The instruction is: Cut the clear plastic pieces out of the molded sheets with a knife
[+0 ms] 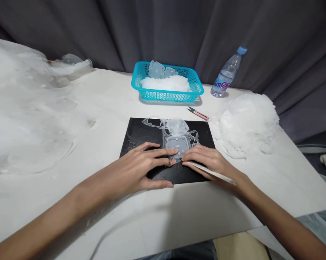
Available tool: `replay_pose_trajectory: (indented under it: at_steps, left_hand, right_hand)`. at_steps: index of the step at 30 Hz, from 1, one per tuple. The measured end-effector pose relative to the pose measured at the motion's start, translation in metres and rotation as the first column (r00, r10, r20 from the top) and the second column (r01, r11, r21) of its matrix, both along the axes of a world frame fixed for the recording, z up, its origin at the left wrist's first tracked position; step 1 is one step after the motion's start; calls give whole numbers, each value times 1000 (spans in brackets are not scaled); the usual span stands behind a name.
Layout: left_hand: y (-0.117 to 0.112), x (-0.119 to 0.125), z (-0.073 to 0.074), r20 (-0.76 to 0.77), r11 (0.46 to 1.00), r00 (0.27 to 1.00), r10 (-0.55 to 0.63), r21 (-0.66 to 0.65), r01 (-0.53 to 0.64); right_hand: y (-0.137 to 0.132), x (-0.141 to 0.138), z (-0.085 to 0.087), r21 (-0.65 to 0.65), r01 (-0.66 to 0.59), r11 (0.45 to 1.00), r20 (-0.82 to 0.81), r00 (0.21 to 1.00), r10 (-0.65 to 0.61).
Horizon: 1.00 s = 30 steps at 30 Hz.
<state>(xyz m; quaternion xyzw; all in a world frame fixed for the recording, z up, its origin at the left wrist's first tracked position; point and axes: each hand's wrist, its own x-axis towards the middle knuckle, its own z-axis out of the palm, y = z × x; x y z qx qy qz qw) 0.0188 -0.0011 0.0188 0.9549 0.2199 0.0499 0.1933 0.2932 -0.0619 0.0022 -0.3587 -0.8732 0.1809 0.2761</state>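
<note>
A black mat [141,135] lies on the white table in front of me. On it sits a translucent square silicone piece [177,143] with thin flash strands trailing around it. My left hand [145,164] lies on the mat with fingers stretched flat, their tips pressing the near edge of the piece. My right hand [207,159] rests beside it, fingers extended and held together, tips touching the same edge. A thin white strip [214,172] runs under my right hand.
A turquoise basket [167,94] holding more translucent pieces stands behind the mat. Small pink snips [198,113] lie beside it, a water bottle [228,74] farther right. Heaps of translucent pieces [246,122] fill the right, and a larger pile [25,108] the left.
</note>
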Motion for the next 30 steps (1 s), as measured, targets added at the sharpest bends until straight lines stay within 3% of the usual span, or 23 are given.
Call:
replay_pose_trajectory:
  at_steps: [5,12,15,25,30]
  left_hand:
    - [1,-1,-2,-20,1000,1000,-6,26,6]
    - [2,-2,-3,59,1000,998,-4,-12,5]
    - [3,-3,-4,38,1000,999,9,-4,-9]
    - [5,-5,-7,19,1000,1000,16,-16,-16]
    - [6,-4,-8,1,1000,1000,7,3,-7]
  right_hand:
    - [2,0,-2,31,-22,999,-9,1000,22]
    - [-7,19,15,-195,82,977,-42,995,-92]
    - [-8,20,16,-248,56,967,-80,994,-78]
    - [1,9,8,-133,-36,991,-67,997,28]
    - [3,9,7,-119,-25,993,-75,997,16]
